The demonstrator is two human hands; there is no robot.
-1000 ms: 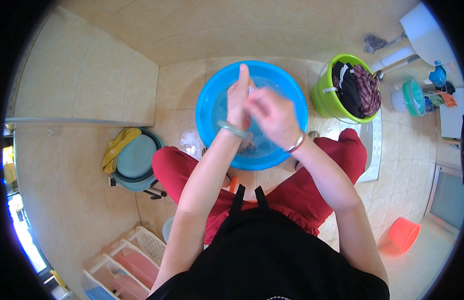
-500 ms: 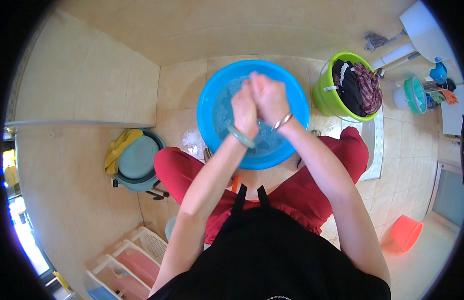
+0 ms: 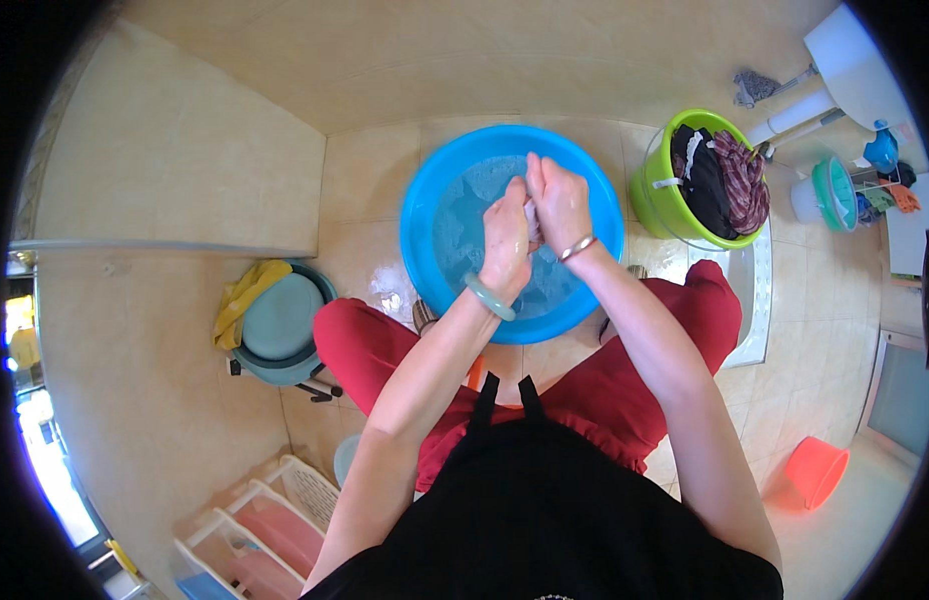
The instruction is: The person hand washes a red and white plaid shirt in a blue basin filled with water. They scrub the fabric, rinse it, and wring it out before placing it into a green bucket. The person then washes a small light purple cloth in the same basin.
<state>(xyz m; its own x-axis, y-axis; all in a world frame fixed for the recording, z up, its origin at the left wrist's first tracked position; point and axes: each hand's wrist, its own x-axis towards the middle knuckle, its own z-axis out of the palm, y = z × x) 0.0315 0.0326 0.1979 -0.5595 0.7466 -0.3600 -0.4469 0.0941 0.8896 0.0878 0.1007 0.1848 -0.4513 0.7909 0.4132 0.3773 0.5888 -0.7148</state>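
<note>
Over a blue basin (image 3: pixel 413 230) of sudsy water, my two hands are together. My left hand (image 3: pixel 507 238), below a pale green bangle (image 3: pixel 490 297), closes on a small pale cloth (image 3: pixel 533 222). My right hand (image 3: pixel 562 203), with a metal bangle (image 3: pixel 578 247) at its wrist, presses on the same cloth from the right. Most of the cloth is hidden between the palms, so its exact kind does not show. Foam floats on the water under the hands.
A green bucket (image 3: pixel 653 205) of dark and plaid clothes stands right of the basin, by a white floor pan (image 3: pixel 755 300). Stacked basins (image 3: pixel 280 315) with a yellow cloth (image 3: pixel 247 300) lie left. A coral bucket (image 3: pixel 817 470) and a white rack (image 3: pixel 275 490) are nearer me.
My hands have come slightly lower and to the right, and turned against each other. The pale cloth now shows between them. The view has shifted a little.
</note>
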